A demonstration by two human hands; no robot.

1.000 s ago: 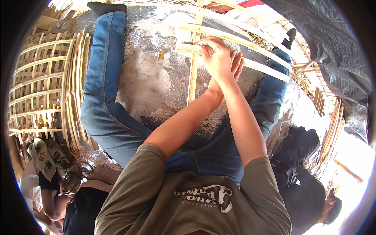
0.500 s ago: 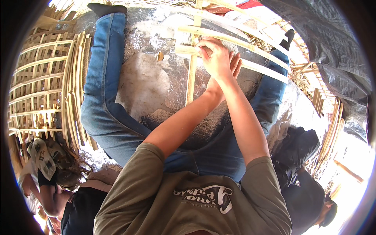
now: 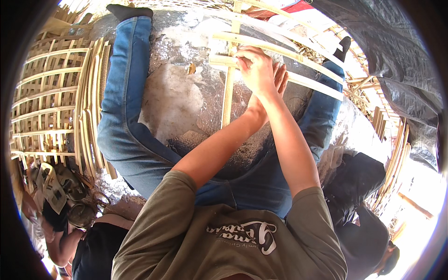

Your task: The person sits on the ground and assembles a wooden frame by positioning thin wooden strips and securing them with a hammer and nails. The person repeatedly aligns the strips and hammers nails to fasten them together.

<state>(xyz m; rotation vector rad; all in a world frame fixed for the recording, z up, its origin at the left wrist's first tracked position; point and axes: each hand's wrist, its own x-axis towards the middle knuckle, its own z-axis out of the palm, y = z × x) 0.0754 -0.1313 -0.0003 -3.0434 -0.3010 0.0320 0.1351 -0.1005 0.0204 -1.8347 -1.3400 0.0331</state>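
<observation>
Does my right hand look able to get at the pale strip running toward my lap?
Probably yes: the right hand is just beside the pale strip, with nothing visible between them. The left hand lies on the other side, out of the way.

Strips [image 3: 317, 85] before me, crossing a stick [image 3: 227, 98], between my left leg [image 3: 119, 93] and right leg [image 3: 322, 116]. My hands [image 3: 256, 70] at the nearest strip, right over left. Lattice stack [image 3: 46, 98] left, tarp [image 3: 396, 60] right. People [image 3: 361, 240] behind, both sides.
</observation>
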